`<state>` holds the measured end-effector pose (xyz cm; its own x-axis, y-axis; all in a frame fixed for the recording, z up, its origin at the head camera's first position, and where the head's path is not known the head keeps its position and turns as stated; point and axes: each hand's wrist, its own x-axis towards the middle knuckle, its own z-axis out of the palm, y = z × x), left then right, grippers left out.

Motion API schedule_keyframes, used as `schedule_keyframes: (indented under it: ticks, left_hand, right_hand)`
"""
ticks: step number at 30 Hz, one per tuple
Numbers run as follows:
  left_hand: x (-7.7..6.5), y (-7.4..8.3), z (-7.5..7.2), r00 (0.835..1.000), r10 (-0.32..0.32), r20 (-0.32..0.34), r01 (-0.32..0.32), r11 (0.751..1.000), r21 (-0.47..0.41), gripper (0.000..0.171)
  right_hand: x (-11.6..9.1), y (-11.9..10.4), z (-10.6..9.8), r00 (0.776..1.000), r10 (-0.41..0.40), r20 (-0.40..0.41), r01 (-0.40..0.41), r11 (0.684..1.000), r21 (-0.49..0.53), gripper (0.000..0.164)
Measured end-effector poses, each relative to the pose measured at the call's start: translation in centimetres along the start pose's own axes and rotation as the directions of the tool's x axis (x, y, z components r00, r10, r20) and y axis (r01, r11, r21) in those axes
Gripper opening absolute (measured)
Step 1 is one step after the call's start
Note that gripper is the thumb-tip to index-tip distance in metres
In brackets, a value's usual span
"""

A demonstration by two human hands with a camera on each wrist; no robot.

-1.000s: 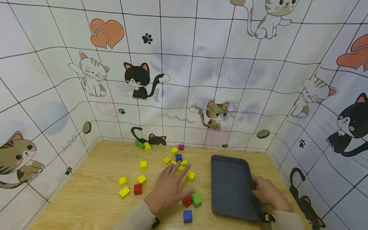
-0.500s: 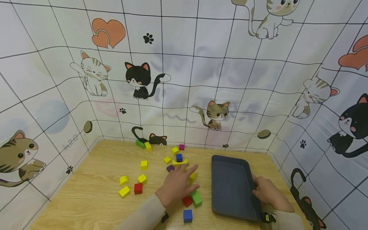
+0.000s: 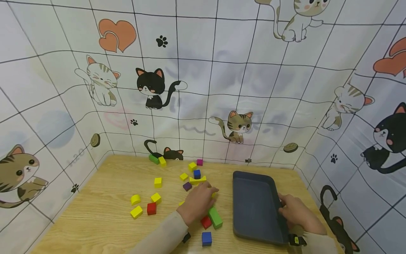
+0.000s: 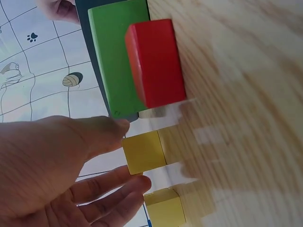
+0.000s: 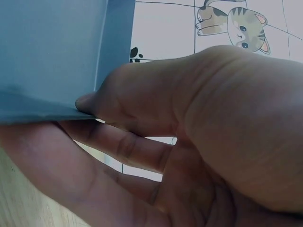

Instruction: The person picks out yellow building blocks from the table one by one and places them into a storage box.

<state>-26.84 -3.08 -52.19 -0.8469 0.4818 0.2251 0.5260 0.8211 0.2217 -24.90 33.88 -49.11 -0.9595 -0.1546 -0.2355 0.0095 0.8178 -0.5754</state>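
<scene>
My left hand reaches down among the scattered toy blocks. In the left wrist view its thumb and forefinger sit at opposite sides of a yellow block, pinching it close to the tabletop. Another yellow block lies by the other fingertips. A long green block and a red block are just on the near side of this hand, with a blue block closer still. On the right, my right hand grips the rim of a dark grey tray, thumb inside and fingers beneath.
More yellow blocks, a red block and a purple block lie left of and beyond the left hand. Farther back are a blue block, a magenta block and a green block. A cat-printed curtain encloses the table.
My left hand has moved right and its spread fingers have drawn together at a yellow block, uncovering the purple block and a long yellow piece. The right hand and tray stay put.
</scene>
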Motion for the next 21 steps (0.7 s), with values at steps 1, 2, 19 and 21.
schedule_keyframes:
  ticks: [1, 2, 19, 21]
  left_hand:
    - [0.05, 0.0, 0.04, 1.0, -0.002, 0.005, 0.002, 1.0, -0.008, 0.034]
    - [0.09, -0.01, 0.08, 1.0, -0.003, 0.009, 0.003, 1.0, -0.014, 0.033]
    - [0.42, 0.36, 0.32, 1.0, 0.027, 0.007, -0.026, 0.998, -0.054, 0.03]
    - [0.35, 0.44, 0.28, 0.999, 0.032, -0.005, -0.032, 0.997, -0.068, 0.03]
  right_hand:
    - [-0.01, -0.03, -0.02, 1.0, 0.003, 0.002, -0.003, 1.0, 0.001, 0.069]
    - [0.0, -0.04, -0.03, 1.0, 0.005, 0.001, -0.005, 1.0, 0.001, 0.069]
    - [-0.31, -0.13, -0.07, 1.0, -0.008, -0.021, 0.007, 1.0, -0.009, 0.069]
    - [-0.32, -0.13, 0.0, 1.0, -0.014, -0.024, 0.014, 1.0, -0.008, 0.069]
